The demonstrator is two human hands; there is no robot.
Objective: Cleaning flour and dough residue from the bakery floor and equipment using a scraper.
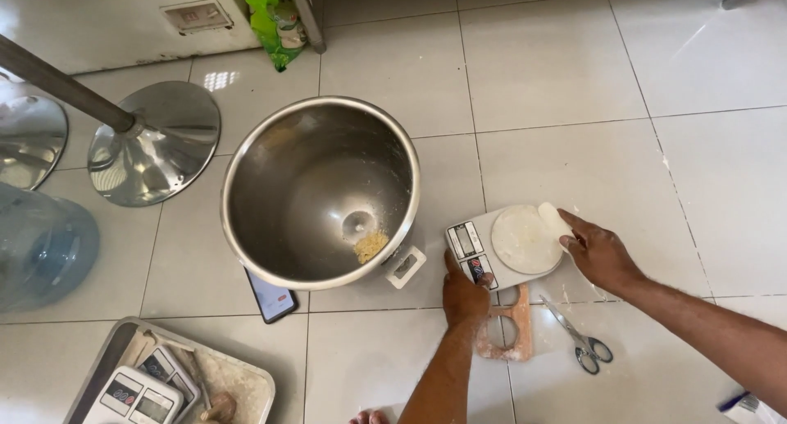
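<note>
Both my hands are down on the small white kitchen scale (pixel 504 248) that sits on the tiled floor (pixel 574 88). My left hand (pixel 464 291) has its fingertips on the scale's front corner, thumb pressing by the button panel just beside the display; fingers curled, nothing held, just pinning or pressing the scale. My right hand (pixel 600 254) is at the far right edge of the round platform, fingers loosely closed around a small white scraper-like piece (pixel 554 222) that touches the platform rim; grip looks light, can't tell how firm. My read: setting up or wiping the scale, with weighing not yet begun, since the platform is bare. Next move would call for lifting the right fingers clear of the platform so it reads true, and keeping the left thumb steady on the buttons. Just left of my left fingers stands the big steel mixing bowl (pixel 320 190) with a little yellowish crumb heap (pixel 370 246) at the bottom. Under its near rim lies a phone (pixel 270 297). Below my left wrist there's a pinkish wooden mould (pixel 507 332), and scissors (pixel 580 340) lie under my right forearm. Well off left: a tray with more scales (pixel 139 387), a water jug (pixel 41 244), steel stool bases (pixel 156 141).
</note>
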